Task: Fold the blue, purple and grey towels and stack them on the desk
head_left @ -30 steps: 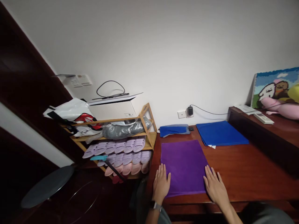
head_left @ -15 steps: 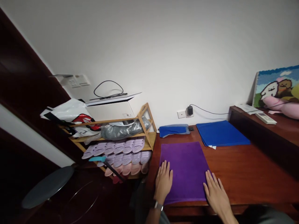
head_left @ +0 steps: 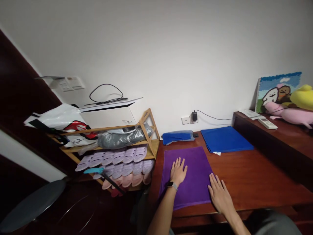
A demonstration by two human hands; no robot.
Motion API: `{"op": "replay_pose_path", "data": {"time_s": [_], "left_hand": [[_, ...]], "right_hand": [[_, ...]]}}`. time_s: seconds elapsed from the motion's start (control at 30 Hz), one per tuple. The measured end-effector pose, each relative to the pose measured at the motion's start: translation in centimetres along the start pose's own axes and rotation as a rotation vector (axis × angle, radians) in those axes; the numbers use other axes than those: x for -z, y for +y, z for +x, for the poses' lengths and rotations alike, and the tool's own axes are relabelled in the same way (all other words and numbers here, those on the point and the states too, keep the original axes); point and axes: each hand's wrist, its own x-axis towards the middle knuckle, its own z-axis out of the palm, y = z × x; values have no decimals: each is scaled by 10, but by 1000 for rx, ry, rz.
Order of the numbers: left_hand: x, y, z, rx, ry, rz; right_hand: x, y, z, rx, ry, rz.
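Note:
A purple cloth [head_left: 195, 176] lies spread flat on the reddish-brown wooden table [head_left: 246, 179]. My left hand [head_left: 178, 171], with a watch on its wrist, rests palm down on the cloth's left half, fingers spread. At the cloth's right edge, my right hand [head_left: 220, 192] lies flat, its fingers stretched out and partly on the bare wood. Neither hand grips anything. Beyond the purple cloth, a folded blue cloth stack [head_left: 227, 139] with small white tags sits at the back right. Behind it to the left is a smaller blue bundle [head_left: 178, 137], seemingly in clear wrapping.
Left of the table stands a wooden rack [head_left: 155, 148] with lilac slippers [head_left: 119, 156], a white box [head_left: 110, 117] and bags. A raised ledge [head_left: 288, 137] at right carries a remote [head_left: 267, 123] and a pink plush toy [head_left: 290, 114]. A charger [head_left: 194, 116] is plugged into the wall.
My left hand has moved from the cloth's left edge inward and farther up onto it. My right hand stays by the right edge. The view has shifted slightly to the right.

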Motion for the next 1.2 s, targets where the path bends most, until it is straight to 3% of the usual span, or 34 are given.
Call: {"op": "replay_pose_path", "data": {"time_s": [0.1, 0.2, 0.37, 0.47, 0.53, 0.63, 0.7, 0.83, 0.9, 0.93, 1.0, 1.13, 1.2], "left_hand": [[5, 0, -14, 0, 20, 14], [1, -8, -47, 17, 63, 36], [-8, -46, -108, 58, 118, 97], [-5, -69, -124, 140, 135, 136], [2, -70, -125, 172, 159, 143], [16, -35, -117, 154, 201, 95], [22, 10, -110, 63, 182, 15], [20, 99, -99, -222, 33, -151], [14, 114, -100, -258, -12, -190], [11, 110, -103, -242, -13, -190], [6, 83, -113, -168, 16, -148], [0, -3, -142, 55, 93, 35], [-4, -37, -154, 118, 135, 102]], "right_hand": [[-3, 2, -6, 5, 16, 4], [-13, 4, -13, -4, 44, 11], [-18, 5, -17, -8, 55, -2], [-17, 5, -18, -4, 53, -16], [-18, 5, -18, -2, 65, -19], [-20, 5, -19, 11, 80, -11], [-20, 5, -19, 12, 71, -23], [-17, 6, -20, 23, 31, -75], [-17, 7, -21, 35, 35, -86], [-18, 8, -21, 37, 43, -86], [-19, 9, -21, 34, 63, -78], [-24, 11, -21, 38, 81, -68], [-28, 11, -23, 53, 74, -88]]}}
